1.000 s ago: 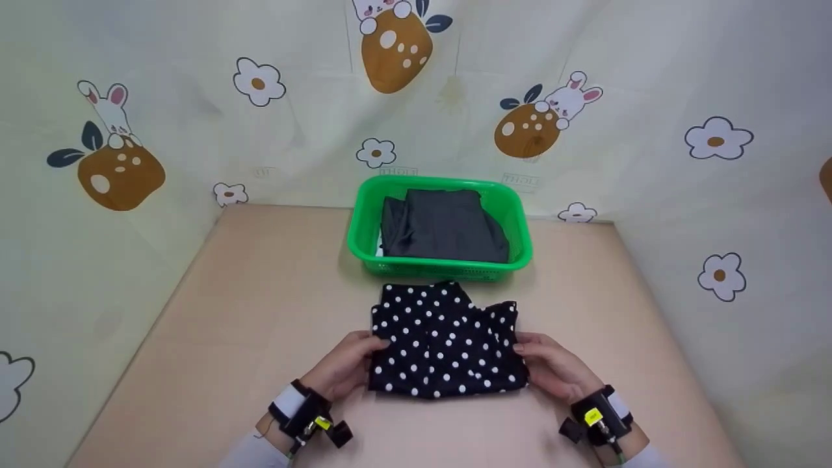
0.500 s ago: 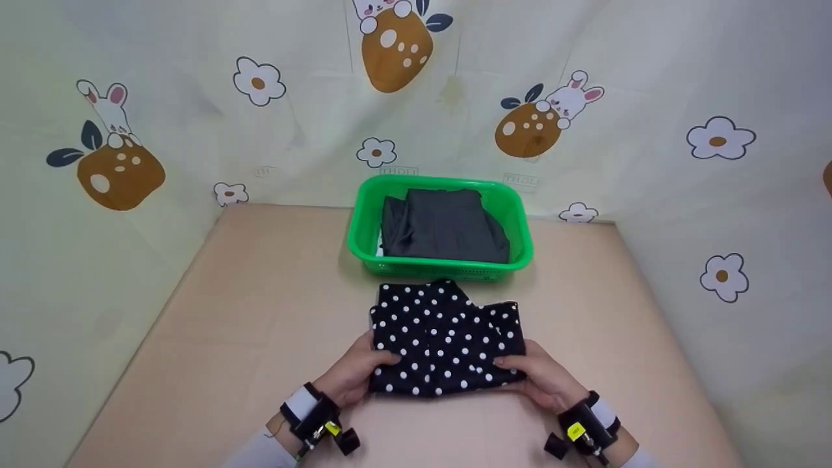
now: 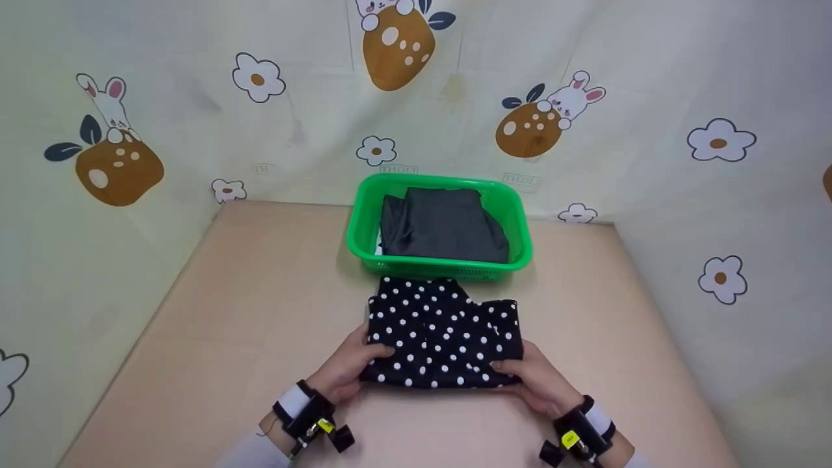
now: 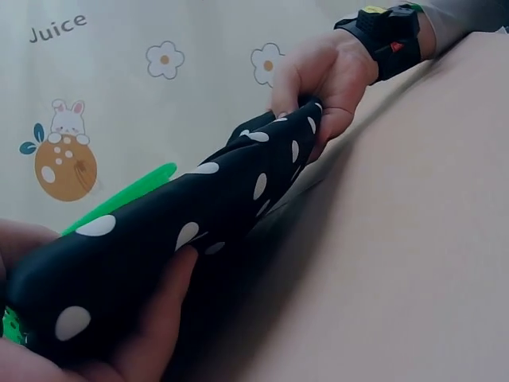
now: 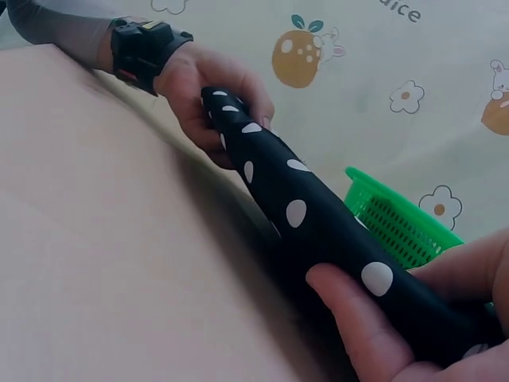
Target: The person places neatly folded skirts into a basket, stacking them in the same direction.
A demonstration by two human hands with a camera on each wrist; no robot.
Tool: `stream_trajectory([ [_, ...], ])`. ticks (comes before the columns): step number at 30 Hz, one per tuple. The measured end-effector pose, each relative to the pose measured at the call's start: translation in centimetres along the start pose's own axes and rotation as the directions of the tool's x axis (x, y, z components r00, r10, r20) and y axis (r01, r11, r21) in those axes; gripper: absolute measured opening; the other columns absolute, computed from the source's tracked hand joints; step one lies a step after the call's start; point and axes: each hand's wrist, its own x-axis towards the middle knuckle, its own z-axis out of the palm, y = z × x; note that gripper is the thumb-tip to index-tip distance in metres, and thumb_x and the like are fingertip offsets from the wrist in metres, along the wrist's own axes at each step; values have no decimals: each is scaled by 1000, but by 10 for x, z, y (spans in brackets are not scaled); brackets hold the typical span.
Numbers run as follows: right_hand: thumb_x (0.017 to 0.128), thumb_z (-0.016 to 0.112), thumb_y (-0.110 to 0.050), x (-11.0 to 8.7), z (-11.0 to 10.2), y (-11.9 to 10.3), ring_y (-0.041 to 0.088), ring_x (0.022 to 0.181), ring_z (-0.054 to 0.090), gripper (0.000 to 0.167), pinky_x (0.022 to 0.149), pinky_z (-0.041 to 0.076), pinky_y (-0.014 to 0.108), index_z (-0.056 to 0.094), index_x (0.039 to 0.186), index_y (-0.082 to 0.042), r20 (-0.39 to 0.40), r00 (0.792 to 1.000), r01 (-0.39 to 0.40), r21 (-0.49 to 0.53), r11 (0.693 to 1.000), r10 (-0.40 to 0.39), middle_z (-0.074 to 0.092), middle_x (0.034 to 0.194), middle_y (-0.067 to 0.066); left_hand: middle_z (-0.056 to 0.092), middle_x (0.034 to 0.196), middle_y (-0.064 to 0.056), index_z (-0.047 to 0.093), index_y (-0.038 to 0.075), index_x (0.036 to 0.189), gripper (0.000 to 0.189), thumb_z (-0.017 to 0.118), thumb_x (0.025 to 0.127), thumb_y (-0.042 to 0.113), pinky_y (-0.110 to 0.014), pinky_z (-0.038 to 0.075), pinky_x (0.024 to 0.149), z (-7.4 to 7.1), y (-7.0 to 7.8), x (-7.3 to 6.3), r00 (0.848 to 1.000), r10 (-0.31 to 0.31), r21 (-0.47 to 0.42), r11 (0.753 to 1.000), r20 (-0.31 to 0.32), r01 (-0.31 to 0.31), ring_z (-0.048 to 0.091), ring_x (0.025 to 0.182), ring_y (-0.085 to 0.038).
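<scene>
A folded black garment with white polka dots (image 3: 442,335) is held between both hands in front of the basket. My left hand (image 3: 348,367) grips its left side, thumb on top and fingers underneath. On the opposite side my right hand (image 3: 543,380) pinches the cloth the same way. Both wrist views show the near folded edge of the dotted cloth (image 4: 183,211) raised off the tabletop, with a shadow below it. In the right wrist view, fingers (image 5: 362,318) of the right hand reach under the cloth. Which garment it is cannot be told.
Behind the cloth stands a green plastic basket (image 3: 442,265) with perforated walls. Dark grey folded clothing (image 3: 448,224) lies in it, with a bit of white at its left. The beige tabletop (image 3: 260,279) meets a patterned curtain (image 3: 312,117) at the back and sides.
The right hand has shifted inward and its thumb now lies further over the cloth. Both hands have tightened their hold, and the garment's near edge has risen slightly. The basket stays put.
</scene>
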Motion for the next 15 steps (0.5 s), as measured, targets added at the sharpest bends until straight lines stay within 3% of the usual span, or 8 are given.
stream_trajectory([
  [9,91,63,7,-4,11,-3,28,119,72,73,102,61,50,32,157,7,-56,997,48,20,999,-47,69,131,13,60,147,-22,25,9,168,95,72,85,-1,-38,61,100,-2,8,-5,1000,21,1,1000,16,-21,71,119,-26],
  [15,93,63,6,-12,18,-13,24,119,71,72,103,60,41,32,158,6,-79,991,113,11,994,-112,69,132,9,56,150,-24,22,11,169,97,73,87,0,-39,61,101,0,23,-17,998,47,3,999,39,-47,70,121,-26],
])
